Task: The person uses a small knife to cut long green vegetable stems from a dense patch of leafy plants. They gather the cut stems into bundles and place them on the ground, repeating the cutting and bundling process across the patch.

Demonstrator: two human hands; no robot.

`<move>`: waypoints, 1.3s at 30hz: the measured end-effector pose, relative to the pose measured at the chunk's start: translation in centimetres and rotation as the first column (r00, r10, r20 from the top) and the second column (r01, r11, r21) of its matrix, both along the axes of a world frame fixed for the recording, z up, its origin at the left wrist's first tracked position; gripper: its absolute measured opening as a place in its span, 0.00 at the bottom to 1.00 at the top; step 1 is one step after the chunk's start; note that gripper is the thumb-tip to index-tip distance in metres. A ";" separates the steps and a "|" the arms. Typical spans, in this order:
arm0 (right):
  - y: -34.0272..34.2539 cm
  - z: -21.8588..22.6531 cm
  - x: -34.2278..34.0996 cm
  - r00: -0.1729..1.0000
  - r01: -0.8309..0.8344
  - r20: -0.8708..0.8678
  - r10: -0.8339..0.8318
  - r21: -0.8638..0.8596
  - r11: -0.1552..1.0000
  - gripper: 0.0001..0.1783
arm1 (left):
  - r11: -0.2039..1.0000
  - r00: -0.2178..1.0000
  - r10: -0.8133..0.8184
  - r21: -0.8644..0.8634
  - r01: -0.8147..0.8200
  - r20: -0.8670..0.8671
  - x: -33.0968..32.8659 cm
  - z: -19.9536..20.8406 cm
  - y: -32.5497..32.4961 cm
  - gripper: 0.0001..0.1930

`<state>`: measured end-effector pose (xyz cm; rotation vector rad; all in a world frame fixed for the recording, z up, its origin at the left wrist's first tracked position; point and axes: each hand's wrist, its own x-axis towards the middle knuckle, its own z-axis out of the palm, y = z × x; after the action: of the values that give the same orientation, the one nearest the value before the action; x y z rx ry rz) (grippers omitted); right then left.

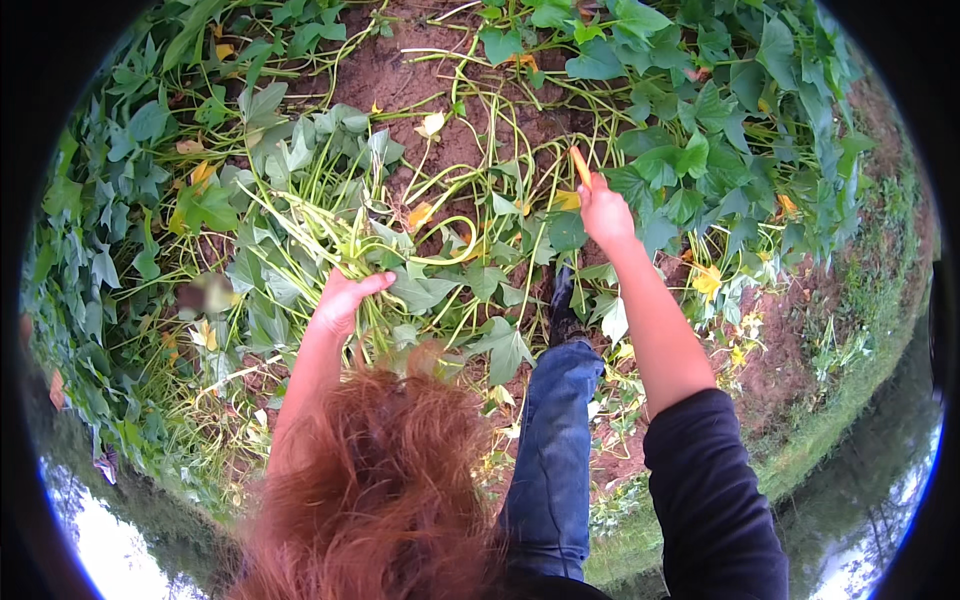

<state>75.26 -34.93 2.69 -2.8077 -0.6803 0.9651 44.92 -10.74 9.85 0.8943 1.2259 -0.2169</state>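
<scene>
My left hand (345,300) is closed round a thick bunch of leafy green vines (345,240), which look like sweet potato vines. Their pale cut-looking stems fan out above the thumb, and leaves hang below it. Further right and a little farther off, my right hand (606,215) grips a slim orange tool (580,166), perhaps a handle. Its orange end points up and away, next to thin trailing stems; whether a blade is attached I cannot make out. The fingers of this hand are wrapped together.
Dense vine leaves (690,150) stand at the far right, with more along the left (110,220). Reddish-brown soil (410,85) shows between them, crossed by loose stems. My jeans-covered leg (555,440) and dark boot (563,305) stand among vines. Hair (375,480) hides the lower middle.
</scene>
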 end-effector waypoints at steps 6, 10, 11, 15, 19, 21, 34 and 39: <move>-1.4 -1.9 3.5 0.993 -0.088 -0.094 0.071 -0.193 0.977 0.18 | 0.999 0.999 -0.044 -0.010 0.044 -0.010 1.8 1.1 -1.1 0.34; -1.1 4.9 5.7 0.952 -0.010 -0.300 -0.051 -0.201 0.980 0.17 | 0.997 0.998 -0.066 -0.046 0.065 -0.020 1.7 0.5 -1.7 0.33; -0.5 8.5 5.2 0.917 0.001 -0.391 -0.084 -0.209 0.978 0.16 | 0.997 0.999 -0.053 -0.052 0.053 0.005 1.3 1.0 -1.5 0.32; -3.9 20.1 3.5 0.879 0.128 -0.437 -0.192 -0.172 0.977 0.16 | 0.992 0.997 -0.082 -0.099 0.082 0.012 2.0 2.1 -2.4 0.30; -6.8 26.2 1.5 0.887 0.069 -0.435 -0.153 -0.203 0.977 0.16 | 0.990 0.994 -0.099 -0.094 0.103 0.041 3.8 5.1 -3.5 0.29; -7.3 29.9 -0.2 0.737 -0.095 -0.646 -0.198 -0.389 0.916 0.15 | 0.987 0.994 -0.068 -0.137 0.079 0.080 4.2 4.7 -5.1 0.27; 4.3 6.2 -5.7 0.999 0.021 -0.052 0.001 0.423 0.906 0.29 | 0.995 0.995 -0.096 0.036 0.096 -0.017 0.4 5.1 -2.2 0.40; 7.9 -6.5 0.4 0.984 -0.049 -0.147 0.106 0.349 0.936 0.27 | 0.995 0.991 -0.095 -0.006 0.095 -0.098 -0.4 4.2 -2.1 0.32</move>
<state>75.67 -27.05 -3.83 -2.3855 -0.8503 0.9671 44.57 -12.84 14.03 0.9509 1.2753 -0.3413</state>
